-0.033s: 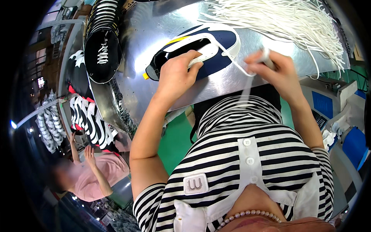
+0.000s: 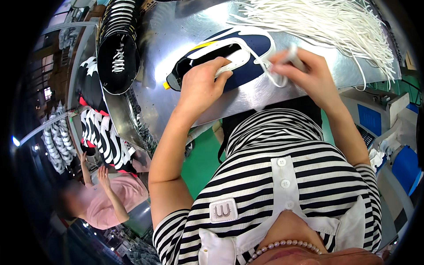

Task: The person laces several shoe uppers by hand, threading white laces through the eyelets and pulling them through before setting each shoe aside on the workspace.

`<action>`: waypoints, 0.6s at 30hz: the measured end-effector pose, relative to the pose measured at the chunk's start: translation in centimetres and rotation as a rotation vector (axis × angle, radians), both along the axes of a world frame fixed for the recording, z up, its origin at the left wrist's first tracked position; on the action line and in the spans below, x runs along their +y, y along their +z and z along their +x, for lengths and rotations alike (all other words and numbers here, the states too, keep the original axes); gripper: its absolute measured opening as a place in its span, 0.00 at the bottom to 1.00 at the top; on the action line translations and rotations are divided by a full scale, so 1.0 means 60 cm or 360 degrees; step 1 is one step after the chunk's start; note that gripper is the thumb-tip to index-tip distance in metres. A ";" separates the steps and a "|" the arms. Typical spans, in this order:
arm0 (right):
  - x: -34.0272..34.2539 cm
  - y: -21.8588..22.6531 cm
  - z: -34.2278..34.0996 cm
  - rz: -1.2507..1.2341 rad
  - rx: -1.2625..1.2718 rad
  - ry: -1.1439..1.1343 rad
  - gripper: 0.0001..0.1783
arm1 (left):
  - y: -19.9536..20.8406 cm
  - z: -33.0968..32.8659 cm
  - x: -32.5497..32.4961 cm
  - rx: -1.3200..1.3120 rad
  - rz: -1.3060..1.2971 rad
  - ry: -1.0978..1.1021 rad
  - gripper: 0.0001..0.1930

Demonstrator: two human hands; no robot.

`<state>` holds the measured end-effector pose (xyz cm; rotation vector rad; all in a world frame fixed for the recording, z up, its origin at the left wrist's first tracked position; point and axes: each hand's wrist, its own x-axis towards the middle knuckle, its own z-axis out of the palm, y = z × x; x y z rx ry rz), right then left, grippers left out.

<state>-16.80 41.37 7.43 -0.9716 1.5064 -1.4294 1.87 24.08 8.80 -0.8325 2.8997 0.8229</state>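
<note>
A navy and white shoe upper (image 2: 249,76) with yellow accents and a dark lining lies tilted on the metal table. My left hand (image 2: 201,86) is closed on its near edge, thumb and fingers pinching the white rim of the opening. From the upper, a white shoelace (image 2: 279,84) runs in a loop to my right hand (image 2: 309,73). That hand, beside the toe end, has its fingers bent together on the lace; motion smears the fingertips. Something white is wrapped around one of its fingers.
A large heap of white shoelaces (image 2: 318,22) covers the table's far right. A row of nested black shoe uppers (image 2: 118,66) stands at the left of the metal table (image 2: 159,48). Beyond it, a person in pink (image 2: 117,198) is near more black, white and red uppers (image 2: 104,137).
My right hand has moved left, closer to the shoe upper, and the shoelace between them now hangs in a slacker loop. My left hand and the upper stay almost in place.
</note>
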 end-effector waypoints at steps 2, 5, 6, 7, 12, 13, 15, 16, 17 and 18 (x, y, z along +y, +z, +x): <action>-0.052 -0.014 -0.001 -0.0054 0.0156 0.0055 0.12 | 0.000 0.002 -0.003 0.0149 -0.0166 -0.0165 0.13; -0.103 -0.034 -0.010 -0.0118 0.0237 0.0010 0.11 | 0.012 -0.011 0.001 0.0252 -0.0262 -0.0230 0.12; -0.116 -0.048 -0.013 -0.0172 0.0250 -0.0019 0.11 | 0.018 -0.018 0.007 0.0264 -0.0261 -0.0216 0.12; -0.126 -0.057 -0.016 -0.0273 0.0244 -0.0053 0.10 | 0.020 -0.028 0.009 0.0202 -0.0241 -0.0210 0.12; -0.156 -0.067 -0.023 -0.0304 0.0069 -0.0030 0.10 | -0.006 -0.058 -0.005 -0.0098 -0.0070 -0.0026 0.13; -0.153 -0.063 -0.026 -0.0226 0.0091 -0.0019 0.14 | -0.011 -0.061 -0.008 -0.0161 -0.0008 0.0037 0.13; -0.145 -0.059 -0.032 -0.0060 0.0133 0.0016 0.23 | -0.025 -0.061 -0.007 -0.0114 0.0010 0.0150 0.15; -0.142 -0.070 -0.023 -0.0179 0.0094 -0.0168 0.22 | -0.027 -0.063 -0.006 -0.0123 0.0009 0.0180 0.15; -0.134 -0.068 -0.025 0.0084 0.0031 -0.0171 0.21 | -0.030 -0.062 -0.005 -0.0132 0.0008 0.0224 0.16; -0.110 -0.069 -0.028 0.0110 0.0063 -0.0139 0.13 | -0.031 -0.063 -0.003 -0.0115 -0.0006 0.0253 0.15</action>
